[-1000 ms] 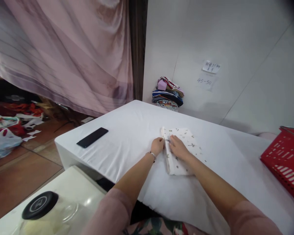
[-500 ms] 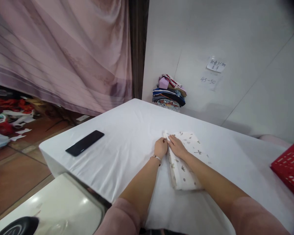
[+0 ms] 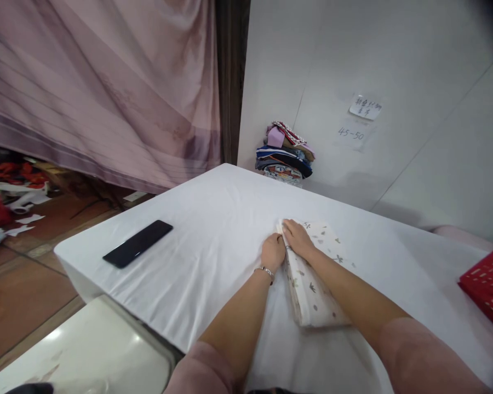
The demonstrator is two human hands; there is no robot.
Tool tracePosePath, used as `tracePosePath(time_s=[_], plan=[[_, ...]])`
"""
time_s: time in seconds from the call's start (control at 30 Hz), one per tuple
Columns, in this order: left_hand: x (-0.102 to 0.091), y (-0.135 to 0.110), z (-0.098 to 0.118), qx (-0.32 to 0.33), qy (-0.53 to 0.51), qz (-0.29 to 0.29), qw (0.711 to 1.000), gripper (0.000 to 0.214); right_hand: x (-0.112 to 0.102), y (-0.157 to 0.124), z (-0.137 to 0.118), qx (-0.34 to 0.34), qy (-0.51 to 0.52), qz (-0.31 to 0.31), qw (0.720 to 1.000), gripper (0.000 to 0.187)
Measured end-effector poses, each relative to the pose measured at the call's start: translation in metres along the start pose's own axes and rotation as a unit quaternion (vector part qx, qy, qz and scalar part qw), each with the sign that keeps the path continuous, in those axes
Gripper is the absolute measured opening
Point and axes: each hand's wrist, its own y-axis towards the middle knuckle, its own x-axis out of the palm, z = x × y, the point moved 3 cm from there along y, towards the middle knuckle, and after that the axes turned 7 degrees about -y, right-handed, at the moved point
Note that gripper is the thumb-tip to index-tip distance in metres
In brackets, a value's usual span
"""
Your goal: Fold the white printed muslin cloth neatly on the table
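Note:
A folded white cloth (image 3: 318, 306) printed with small leaves and plants lies in a thick stack of layers on the table. My left hand (image 3: 273, 253), with a bracelet at its wrist, is closed at the cloth's left edge, its fingertips partly hidden. Just beyond it, my right hand (image 3: 297, 238) rests over the far left part of the cloth, fingers bent down around the folded edge. My right forearm passes over the cloth and covers part of its right side.
A black phone (image 3: 138, 243) lies on the white-covered table (image 3: 213, 219) at left. Stacked folded fabrics (image 3: 285, 153) stand by the wall at the far edge. A red basket (image 3: 488, 279) is at right, a white stool-like surface (image 3: 107, 339) at lower left, and a pink curtain (image 3: 148, 82) behind.
My right hand has gone from lying flatter to bending its fingers over the cloth's far left edge. The cloth's near end shifts slightly. The camera view has moved a little.

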Motion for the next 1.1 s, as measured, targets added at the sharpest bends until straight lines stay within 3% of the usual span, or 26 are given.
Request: tracePosePath(time_s=[0.3,0.47,0.7,0.9,1.1], plan=[[-0.002,0.000,0.002,-0.018,0.001,-0.018,1.000,0.028,0.005,0.004,-0.004,0.004,-0.022,-0.019,1.000,0.044],[-0.003,-0.002,-0.004,-0.076,-0.116,-0.073,0.988,0.027,-0.002,-0.009,-0.003,0.019,0.034,-0.022,0.999,0.044],[-0.016,-0.024,-0.008,-0.127,-0.149,-0.135,0.971,0.019,-0.017,-0.102,-0.007,0.017,0.098,-0.041,0.994,0.044],[-0.027,-0.078,0.004,-0.164,-0.143,-0.208,0.954,0.012,-0.038,-0.183,-0.017,-0.043,0.108,-0.006,0.993,0.043],[-0.033,-0.134,0.009,-0.159,-0.142,-0.213,0.954,0.010,-0.040,-0.217,-0.033,-0.100,0.056,0.031,0.993,0.053]])
